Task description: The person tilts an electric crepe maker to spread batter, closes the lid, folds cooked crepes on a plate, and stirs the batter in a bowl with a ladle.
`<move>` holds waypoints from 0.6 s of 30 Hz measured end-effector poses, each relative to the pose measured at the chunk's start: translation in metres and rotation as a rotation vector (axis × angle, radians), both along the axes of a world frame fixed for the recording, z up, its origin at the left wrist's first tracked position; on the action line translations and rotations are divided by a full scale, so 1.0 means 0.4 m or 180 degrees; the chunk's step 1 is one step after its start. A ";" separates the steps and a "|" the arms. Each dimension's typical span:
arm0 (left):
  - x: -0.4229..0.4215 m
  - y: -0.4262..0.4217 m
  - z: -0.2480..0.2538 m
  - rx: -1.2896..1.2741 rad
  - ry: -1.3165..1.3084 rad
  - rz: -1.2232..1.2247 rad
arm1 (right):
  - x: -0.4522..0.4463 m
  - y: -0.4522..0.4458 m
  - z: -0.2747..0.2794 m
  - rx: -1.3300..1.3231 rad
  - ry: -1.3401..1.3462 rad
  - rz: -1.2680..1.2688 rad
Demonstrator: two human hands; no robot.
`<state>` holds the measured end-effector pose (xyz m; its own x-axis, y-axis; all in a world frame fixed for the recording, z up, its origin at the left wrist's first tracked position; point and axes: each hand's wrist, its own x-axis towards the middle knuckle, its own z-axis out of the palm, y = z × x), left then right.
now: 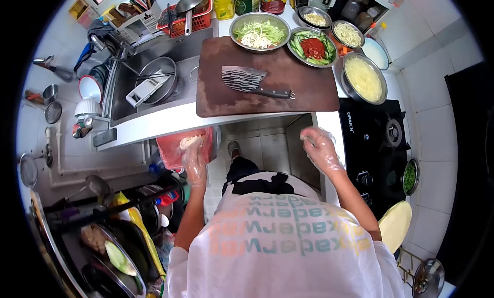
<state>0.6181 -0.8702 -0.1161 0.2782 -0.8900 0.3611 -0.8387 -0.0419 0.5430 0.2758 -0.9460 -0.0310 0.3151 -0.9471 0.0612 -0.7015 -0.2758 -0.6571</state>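
Note:
My left hand (194,167), in a clear plastic glove, is over a pink bag-lined bin (170,146) below the counter edge. Its fingers are closed around something pale that I cannot make out. My right hand (320,153), also gloved, is in front of the counter near the stove, its fingers curled together; whether anything is in them is hidden. Between the hands and the wall lies a brown cutting board (221,100). On it rests a cleaver (252,82) with a dark handle, shreds stuck to its blade. Neither hand touches the board.
Bowls of shredded vegetables (260,31), cucumber with red sauce (313,47) and pale shreds (363,77) stand behind and right of the board. Left is the sink (121,100) with a pan and white slicer (149,88). The black stove (368,138) is at right.

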 end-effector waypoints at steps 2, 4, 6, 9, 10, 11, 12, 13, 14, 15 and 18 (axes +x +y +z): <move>0.025 -0.075 0.031 -0.0196 0.0129 -0.0171 | 0.073 -0.081 0.008 -0.0391 0.0310 0.0070; 0.057 -0.140 0.035 0.0159 0.0126 -0.0201 | 0.141 -0.175 -0.009 -0.0800 0.0435 0.0178; 0.061 -0.200 0.074 0.0289 0.0350 -0.0341 | 0.195 -0.251 -0.042 -0.1112 0.0644 0.0262; 0.083 -0.266 0.097 0.0413 0.0154 -0.0882 | 0.248 -0.352 -0.091 -0.0608 0.1284 0.0522; 0.088 -0.295 0.109 0.0439 0.0211 -0.1042 | 0.262 -0.366 -0.094 -0.0364 0.1415 0.0520; 0.098 -0.323 0.107 0.0281 -0.0006 -0.1424 | 0.278 -0.378 -0.090 -0.0118 0.1540 0.0518; 0.099 -0.353 0.111 0.0250 0.0017 -0.1615 | 0.290 -0.384 -0.088 0.0139 0.1668 0.0519; 0.090 -0.382 0.120 0.0222 0.0050 -0.1801 | 0.302 -0.383 -0.086 0.0105 0.1625 0.0549; 0.080 -0.400 0.122 0.0193 0.0089 -0.1983 | 0.316 -0.371 -0.081 0.0072 0.1584 0.0581; 0.070 -0.406 0.102 0.0264 0.0045 -0.2098 | 0.328 -0.361 -0.079 0.0032 0.1545 0.0621; 0.016 -0.470 0.122 0.0358 0.0222 -0.2837 | 0.354 -0.341 -0.081 -0.0195 0.1416 0.0604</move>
<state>0.6246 -1.0581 -0.0671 -0.5140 -0.8152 0.2670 -0.5508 0.5523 0.6258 0.4172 -1.0823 -0.0634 0.4900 -0.8693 -0.0649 -0.8443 -0.4547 -0.2835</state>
